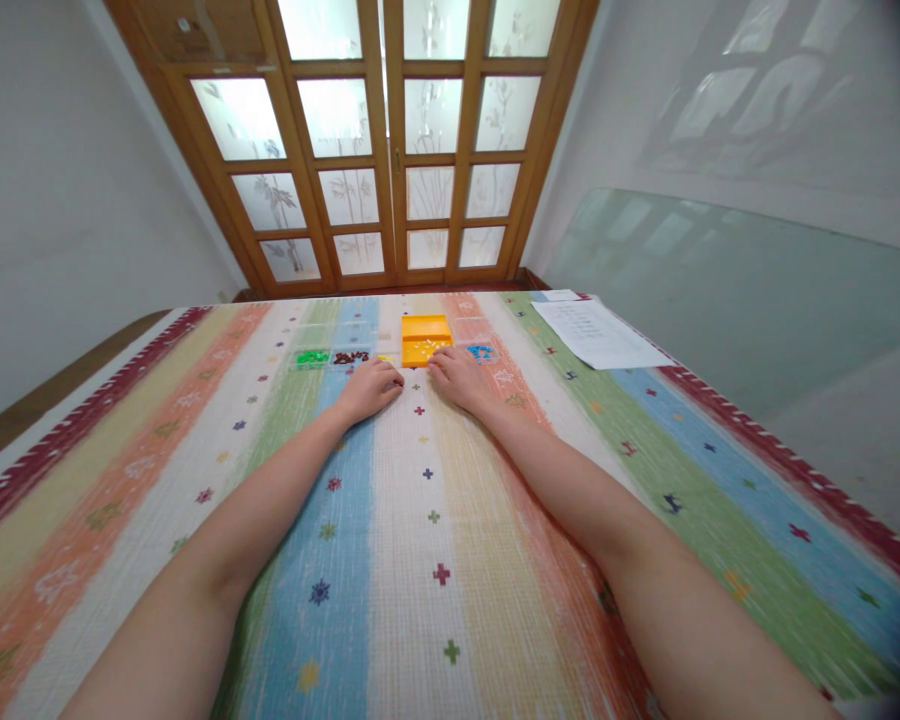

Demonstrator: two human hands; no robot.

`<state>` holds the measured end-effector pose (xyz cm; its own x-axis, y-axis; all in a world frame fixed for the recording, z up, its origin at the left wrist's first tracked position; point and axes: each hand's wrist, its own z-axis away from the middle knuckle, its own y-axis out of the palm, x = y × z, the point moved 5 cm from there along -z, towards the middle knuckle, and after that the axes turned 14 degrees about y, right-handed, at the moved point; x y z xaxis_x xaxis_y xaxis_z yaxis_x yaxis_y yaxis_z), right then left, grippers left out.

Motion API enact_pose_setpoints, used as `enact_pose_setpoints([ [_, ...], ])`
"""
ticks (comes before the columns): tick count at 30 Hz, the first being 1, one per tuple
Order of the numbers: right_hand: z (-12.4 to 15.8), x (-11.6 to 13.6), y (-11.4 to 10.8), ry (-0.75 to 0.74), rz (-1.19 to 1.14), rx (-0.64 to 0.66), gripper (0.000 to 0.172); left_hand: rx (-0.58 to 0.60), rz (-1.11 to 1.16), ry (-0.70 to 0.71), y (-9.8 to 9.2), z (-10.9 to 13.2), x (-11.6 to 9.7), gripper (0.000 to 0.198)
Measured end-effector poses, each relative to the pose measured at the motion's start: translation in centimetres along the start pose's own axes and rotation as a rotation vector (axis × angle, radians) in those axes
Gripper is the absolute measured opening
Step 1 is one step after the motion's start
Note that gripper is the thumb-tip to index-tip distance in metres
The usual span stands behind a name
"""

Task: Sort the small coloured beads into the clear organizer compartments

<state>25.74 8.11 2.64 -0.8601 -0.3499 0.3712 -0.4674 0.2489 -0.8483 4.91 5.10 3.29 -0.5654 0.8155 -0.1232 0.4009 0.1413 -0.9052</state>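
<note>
A small orange-yellow box [426, 328] stands with its lid up on the table, small white pieces [420, 349] lying inside. My right hand [459, 376] is at its front right corner, fingers bent together at the rim; what they pinch, if anything, is too small to make out. Left of the box, my left hand [371, 388] rests on the cloth, fingers loosely bent and a little apart, with no object visible in it. Just behind that hand sit clear boxes with dark brown pieces [351, 357] and yellow pieces [385, 359], the latter partly hidden.
Green pieces [313, 357] fill another clear box at the left. Blue pieces [481, 353] are in one beyond my right hand. Printed paper sheets [600, 333] lie at the back right on the striped tablecloth [412, 560]. Glazed wooden doors [390, 150] stand behind the table.
</note>
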Motion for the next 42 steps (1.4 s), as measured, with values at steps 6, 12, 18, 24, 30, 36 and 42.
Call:
enact_pose_setpoints([
  [6, 0.2, 0.2, -0.1, -0.02, -0.01, 0.011, 0.028, -0.13, -0.066, -0.335, -1.4, 1.6, 3.6, 0.022],
  [12, 0.2, 0.5, -0.2, -0.034, -0.003, 0.022, 0.027, -0.239, -0.138, -0.601, -3.0, 3.8, 6.8, 0.027],
  [18, 0.4, 0.9, -0.3, -0.048, -0.011, 0.036, 0.028, -0.227, -0.27, -0.672, -3.2, 4.5, 8.1, 0.029],
  [24, -0.7, -0.8, -1.6, 0.007, -0.066, -0.085, 0.03, -0.217, -0.26, -0.602, -2.8, 4.3, 7.9, 0.03],
  [30, -3.3, -5.5, -3.3, 0.188, 0.017, -0.224, 0.048, -0.217, -0.245, -0.492, -2.4, 3.4, 6.3, 0.028],
  [36, -3.9, -7.8, -3.3, 0.235, 0.1, -0.152, 0.056, -0.194, -0.236, -0.392, -1.7, 2.6, 5.2, 0.028],
  [42, -3.2, -7.3, -4.5, 0.244, 0.105, -0.239, 0.038, -0.188, -0.231, -0.383, -1.6, 2.4, 4.8, 0.028],
])
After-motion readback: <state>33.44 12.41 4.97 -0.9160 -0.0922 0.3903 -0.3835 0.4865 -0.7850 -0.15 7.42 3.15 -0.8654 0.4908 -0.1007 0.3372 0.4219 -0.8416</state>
